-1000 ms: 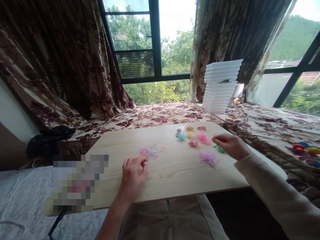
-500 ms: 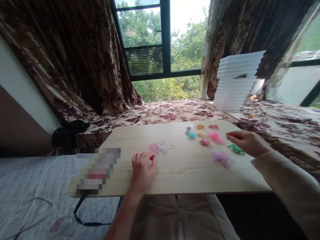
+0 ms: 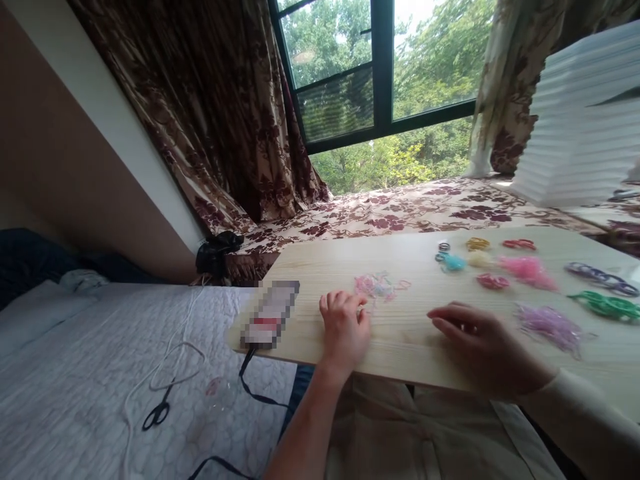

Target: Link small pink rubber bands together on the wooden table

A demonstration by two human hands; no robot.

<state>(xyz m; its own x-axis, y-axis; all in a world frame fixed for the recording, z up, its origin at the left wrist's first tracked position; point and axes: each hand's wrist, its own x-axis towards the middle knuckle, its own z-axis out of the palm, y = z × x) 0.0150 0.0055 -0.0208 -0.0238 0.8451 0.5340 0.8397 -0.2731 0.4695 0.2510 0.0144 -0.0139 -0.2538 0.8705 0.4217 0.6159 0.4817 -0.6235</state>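
Tangled pastel loops (image 3: 379, 286) by your left hand (image 3: 345, 330); right hand (image 3: 483, 340) apart; grips: can't tell. Pale wood-grain tabletop (image 3: 320, 263), floral curtain (image 3: 240, 120).

The head view looks from close behind and above the bare left hand (image 3: 346, 327) and bare right hand (image 3: 477, 333), forward and down across the pale wooden tabletop (image 3: 320, 263), toward a dark-framed glass window (image 3: 383, 73) beyond them.

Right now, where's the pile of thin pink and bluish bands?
In the head view, the pink and bluish pile lies on the pale wooden table, just beyond the left hand and left of the small turquoise pile.
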